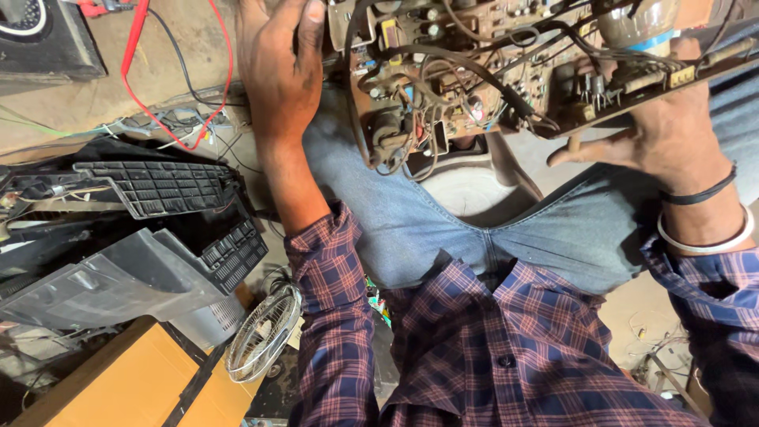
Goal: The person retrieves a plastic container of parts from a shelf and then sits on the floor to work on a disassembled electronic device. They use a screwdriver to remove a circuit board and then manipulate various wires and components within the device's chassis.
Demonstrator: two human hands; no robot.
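A brown circuit board crowded with components and black wires rests above my lap, tilted across my knees. My left hand grips its left edge, thumb curled near the board's corner. My right hand supports the board's right underside, fingers spread beneath it; a black band and a white bangle circle that wrist. I sit in blue jeans and a plaid shirt. A glass tube neck shows at the board's upper right.
Grey and black plastic casing shells lie at the left. A small wire fan guard sits beside a yellow-brown box. Red and black test leads run over the dusty floor at upper left. Scraps litter the lower right.
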